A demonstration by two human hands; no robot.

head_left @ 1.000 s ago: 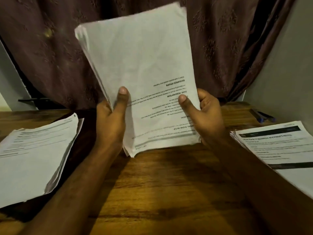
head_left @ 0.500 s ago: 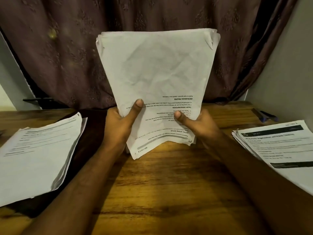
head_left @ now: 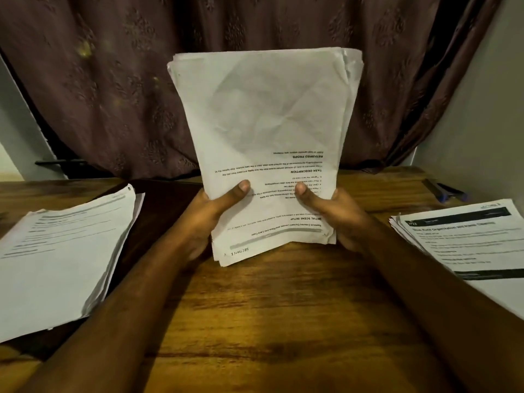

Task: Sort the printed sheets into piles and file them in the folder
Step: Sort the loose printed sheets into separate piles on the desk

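Both hands, the left hand [head_left: 211, 214] and right hand [head_left: 334, 217], pinch the upright stack [head_left: 263, 131] at its lower corners over the counter [head_left: 269, 321] at twelve o'clock; tapping its bottom edge down would square it best.

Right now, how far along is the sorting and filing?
Done: two piles lie on the wooden table, a left pile and a right pile. In hand: the left hand and right hand grip an unsorted stack, upright and upside down. Left: sorting it and filing; the dark thing under the left pile may be the folder.
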